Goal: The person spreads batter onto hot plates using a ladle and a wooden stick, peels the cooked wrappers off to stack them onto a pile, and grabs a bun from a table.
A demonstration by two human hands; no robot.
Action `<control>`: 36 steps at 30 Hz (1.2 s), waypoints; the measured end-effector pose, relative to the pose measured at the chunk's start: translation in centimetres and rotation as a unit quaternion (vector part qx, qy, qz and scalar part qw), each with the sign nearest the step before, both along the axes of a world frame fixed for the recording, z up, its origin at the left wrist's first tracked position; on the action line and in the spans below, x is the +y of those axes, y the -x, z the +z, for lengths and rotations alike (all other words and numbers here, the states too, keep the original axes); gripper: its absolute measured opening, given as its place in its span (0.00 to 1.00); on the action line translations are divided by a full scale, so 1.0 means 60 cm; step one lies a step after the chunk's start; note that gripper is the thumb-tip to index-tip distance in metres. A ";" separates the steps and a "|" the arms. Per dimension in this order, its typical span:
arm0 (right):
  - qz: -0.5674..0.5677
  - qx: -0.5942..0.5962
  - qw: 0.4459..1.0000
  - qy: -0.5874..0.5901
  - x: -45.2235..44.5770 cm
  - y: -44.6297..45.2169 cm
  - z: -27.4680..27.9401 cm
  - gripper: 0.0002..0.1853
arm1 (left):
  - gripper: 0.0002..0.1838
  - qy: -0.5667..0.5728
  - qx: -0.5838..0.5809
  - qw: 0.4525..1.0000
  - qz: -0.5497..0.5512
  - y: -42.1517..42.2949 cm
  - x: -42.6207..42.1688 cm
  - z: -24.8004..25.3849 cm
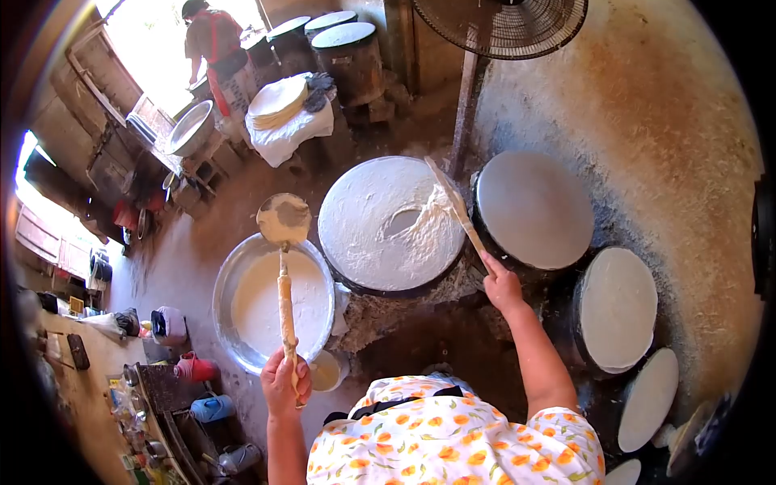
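My left hand is wrapped round the batter-crusted handle of a ladle. The ladle's round bowl is above the far rim of a wide metal basin, which holds pale liquid batter. My right hand grips a flat wooden spreading stick. Its blade lies across the right side of a round griddle covered in white batter. Thick ridges of batter gather beside the blade, and an oval thin patch shows near the middle.
To the right stand more round griddles: a bare grey one and a coated one. A small batter container sits beside the basin. Farther off are stacked flatbreads, a fan and another person.
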State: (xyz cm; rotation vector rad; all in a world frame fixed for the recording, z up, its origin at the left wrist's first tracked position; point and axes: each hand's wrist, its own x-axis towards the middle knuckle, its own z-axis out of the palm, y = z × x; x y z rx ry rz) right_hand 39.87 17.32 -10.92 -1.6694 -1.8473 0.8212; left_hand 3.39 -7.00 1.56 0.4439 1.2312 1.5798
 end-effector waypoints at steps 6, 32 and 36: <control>0.094 0.037 0.995 0.019 -0.034 0.081 -0.012 0.34 | 0.16 0.010 -0.010 0.998 -0.054 -0.010 0.031 0.002; 0.171 0.114 0.967 0.153 -0.085 0.058 0.068 0.33 | 0.16 0.016 -0.164 0.976 -0.144 0.014 0.152 -0.004; 0.134 0.072 0.983 0.101 -0.125 -0.004 0.060 0.32 | 0.06 0.146 0.045 0.978 -0.141 -0.003 0.187 -0.011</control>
